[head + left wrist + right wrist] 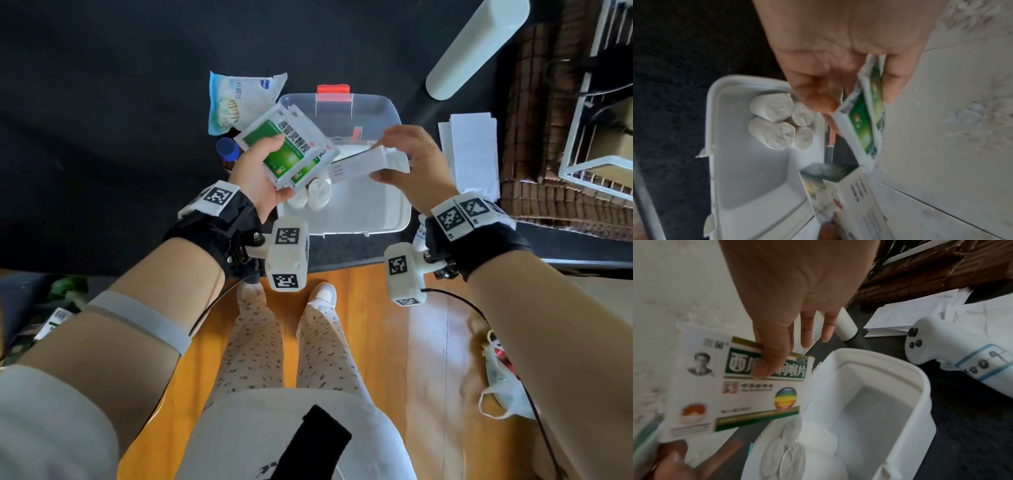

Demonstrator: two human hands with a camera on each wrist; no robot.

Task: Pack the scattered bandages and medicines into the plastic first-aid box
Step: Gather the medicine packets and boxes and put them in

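The white plastic first-aid box (394, 212) lies open on the dark table, its clear lid (370, 113) with a red latch tipped back. Several white bandage rolls (774, 116) sit in its left end. My left hand (260, 171) grips green-and-white medicine sachets (291, 147) above the box's left side. My right hand (411, 164) pinches a white medicine carton (363, 164) by its end over the box; its printed face (748, 382) shows in the right wrist view. Both packets nearly meet in the middle.
A blue-and-white packet (236, 99) and a brown bottle with a blue cap (226, 150) lie left of the box. White paper pads (472, 154) lie to its right, with a white thermometer-like device (953, 350) near them. A white cylinder (476, 44) stands behind.
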